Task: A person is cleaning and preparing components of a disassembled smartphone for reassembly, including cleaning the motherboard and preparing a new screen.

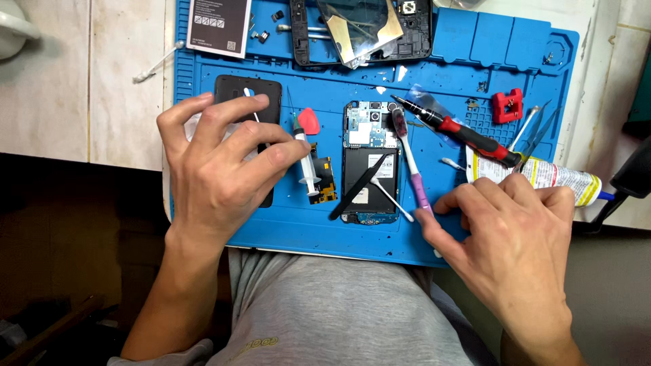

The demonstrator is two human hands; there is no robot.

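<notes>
Head view: one opened phone (369, 163) in the middle of one blue mat (475, 47). Left hand (217, 169) spread open over a black back cover (247, 91), mostly hidden, fingertips by one small syringe (306, 159). Right hand (515, 237) loose, holding nothing, fingertip touching one purple toothbrush (412, 163). Two cotton swabs, one black stick on phone. One red screwdriver (461, 132), one glue tube (542, 175) partly hidden.
</notes>
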